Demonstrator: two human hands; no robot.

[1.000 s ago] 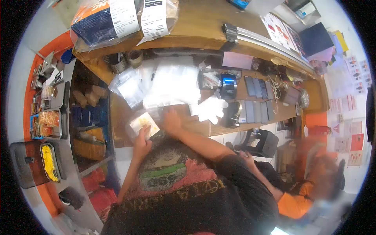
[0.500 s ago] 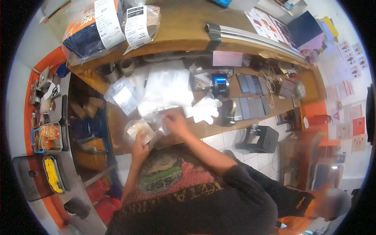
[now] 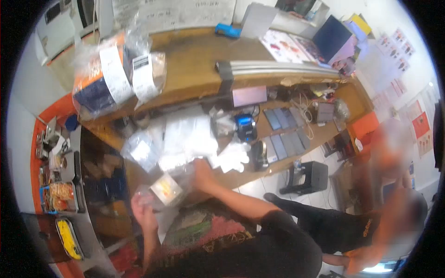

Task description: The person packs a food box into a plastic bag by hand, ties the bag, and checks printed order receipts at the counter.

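Note:
A clear plastic bag (image 3: pixel 181 198) is stretched between my hands above the counter's front edge. Inside it lies a small square packet (image 3: pixel 166 189), pale with yellow and reddish marks. My left hand (image 3: pixel 143 211) is closed on the bag's left end. On the other side, my right hand (image 3: pixel 203 176) is closed around the bag's right end, its fingers partly blurred. Just beyond the hands lie a stack of clear plastic bags (image 3: pixel 190 132) and a white glove (image 3: pixel 233 156).
A blue-topped device (image 3: pixel 245 127) and rows of phones (image 3: pixel 282 144) occupy the counter's right side. Wrapped parcels with receipts (image 3: pixel 109 76) sit on the upper shelf. A black stool (image 3: pixel 304 178) stands at right, near another person (image 3: pixel 352 229). Food containers (image 3: pixel 68 238) line the left.
My view has tilted up and shifted. My left hand has moved from the packet to the bag's left end, and the bag is now spread wider, with the packet uncovered.

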